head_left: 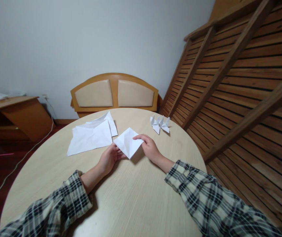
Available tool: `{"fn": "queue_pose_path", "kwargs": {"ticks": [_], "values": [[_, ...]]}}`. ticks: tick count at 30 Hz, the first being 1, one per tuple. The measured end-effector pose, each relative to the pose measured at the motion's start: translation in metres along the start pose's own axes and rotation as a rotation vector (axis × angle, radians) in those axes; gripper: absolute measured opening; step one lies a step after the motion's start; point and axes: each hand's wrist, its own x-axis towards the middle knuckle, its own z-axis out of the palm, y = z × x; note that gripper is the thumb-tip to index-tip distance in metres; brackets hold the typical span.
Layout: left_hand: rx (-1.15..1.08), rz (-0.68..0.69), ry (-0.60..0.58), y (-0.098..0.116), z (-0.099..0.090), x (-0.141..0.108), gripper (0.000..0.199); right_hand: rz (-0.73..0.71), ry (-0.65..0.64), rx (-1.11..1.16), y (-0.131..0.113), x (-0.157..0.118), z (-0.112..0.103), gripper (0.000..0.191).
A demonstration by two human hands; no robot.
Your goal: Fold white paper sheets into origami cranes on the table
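Note:
A folded square of white paper, turned like a diamond with creases down its middle, is held just above the table. My left hand grips its left corner, with some fingers under the paper. At the right corner my right hand pinches it, one finger or thumb lying on top. To the left, several loose white paper sheets overlap on the table. Small folded paper figures, pointed like cranes, stand close together beyond my right hand.
The round pale wooden table carries all the paper. Behind it stands a headboard with cream panels. A slatted wooden frame leans along the right side. On the left are a wooden desk and a white cable on the floor.

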Motion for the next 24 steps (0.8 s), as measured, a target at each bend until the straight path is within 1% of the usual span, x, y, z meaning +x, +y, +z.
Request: {"fn": "queue_pose_path", "kwargs": {"ticks": [3,6,8,11,14,18,21,24], "values": [[-0.020,0.006,-0.034,0.0025,-0.0008,-0.0017,0.034,-0.003,0.011,0.003,0.0012,0.0004,0.0002,0.044],[-0.029,-0.003,-0.046,0.0026,-0.0001,-0.0015,0.028,-0.006,0.013,0.002,0.0007,0.0006,0.0003,0.043],[0.007,-0.019,-0.028,0.0012,0.0015,-0.0010,0.032,-0.003,0.011,-0.003,-0.0003,0.0006,0.0004,0.042],[0.113,0.006,0.000,-0.0018,0.0047,-0.0009,0.039,0.000,0.000,-0.011,-0.0023,0.0001,0.0004,0.042],[0.165,0.013,0.031,-0.0035,0.0068,-0.0015,0.032,0.001,-0.011,-0.005,-0.0045,-0.0005,0.0005,0.043],[0.129,0.014,0.037,-0.0041,0.0060,-0.0015,0.022,0.013,-0.026,0.000,-0.0067,-0.0010,0.0004,0.043],[0.105,0.030,0.026,-0.0047,0.0045,-0.0008,0.021,0.015,-0.035,-0.008,-0.0070,-0.0009,0.0001,0.042],[0.120,0.033,0.041,-0.0053,0.0037,-0.0003,0.020,0.003,-0.036,-0.007,-0.0066,-0.0009,0.0002,0.042]]}}
